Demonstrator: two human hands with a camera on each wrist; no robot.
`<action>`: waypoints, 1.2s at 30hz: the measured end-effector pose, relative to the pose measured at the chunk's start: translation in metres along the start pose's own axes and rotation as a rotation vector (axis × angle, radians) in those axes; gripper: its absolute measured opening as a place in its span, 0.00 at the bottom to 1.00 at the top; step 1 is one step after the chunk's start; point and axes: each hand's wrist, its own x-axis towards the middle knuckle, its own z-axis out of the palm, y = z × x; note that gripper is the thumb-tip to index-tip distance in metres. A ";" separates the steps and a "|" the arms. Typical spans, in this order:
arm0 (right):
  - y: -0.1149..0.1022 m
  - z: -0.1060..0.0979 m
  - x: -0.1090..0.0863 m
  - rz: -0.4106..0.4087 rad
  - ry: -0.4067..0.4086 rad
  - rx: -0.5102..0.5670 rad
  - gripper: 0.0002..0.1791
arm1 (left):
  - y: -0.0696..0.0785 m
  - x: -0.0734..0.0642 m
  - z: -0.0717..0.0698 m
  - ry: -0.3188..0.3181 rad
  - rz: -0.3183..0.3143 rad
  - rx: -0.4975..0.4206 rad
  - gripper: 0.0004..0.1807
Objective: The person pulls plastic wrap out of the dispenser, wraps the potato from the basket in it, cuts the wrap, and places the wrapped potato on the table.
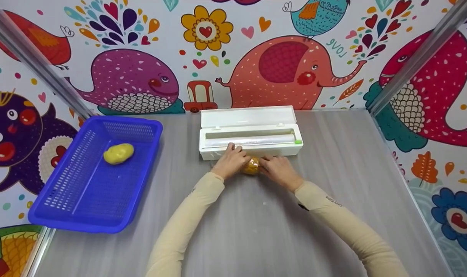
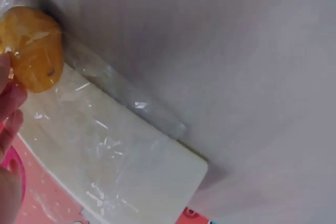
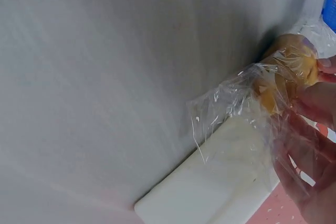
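A yellow potato [image 1: 251, 166] lies against the front of a white plastic wrap dispenser [image 1: 252, 148], with clear plastic wrap [image 3: 220, 108] over it and spread loosely to its side. My left hand [image 1: 232, 161] is at the potato's left, its fingertips holding it through the film, while some fingers reach up to the box front. On the other side, my right hand [image 1: 281, 171] pinches the film at the potato's right end; in the right wrist view the thumb and fingers show through the crinkled sheet. Film also covers the box front in the left wrist view.
The dispenser's lid [image 1: 248, 117] stands raised, with a film roll [image 1: 252, 140] inside and a green piece [image 1: 298, 142] at its right end. To the left, a blue basket [image 1: 98, 200] holds another potato [image 1: 118, 153]. A patterned wall backs the grey table [image 1: 264, 231].
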 end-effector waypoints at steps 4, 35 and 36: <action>-0.002 0.000 0.000 0.006 0.005 -0.003 0.10 | -0.002 -0.003 -0.003 0.034 0.067 0.128 0.06; 0.005 -0.012 0.002 0.341 -0.345 0.263 0.23 | 0.012 -0.022 -0.008 -0.103 -0.093 -0.153 0.12; 0.003 -0.010 0.001 0.313 -0.348 0.201 0.26 | 0.013 -0.020 -0.008 -0.112 -0.113 -0.152 0.13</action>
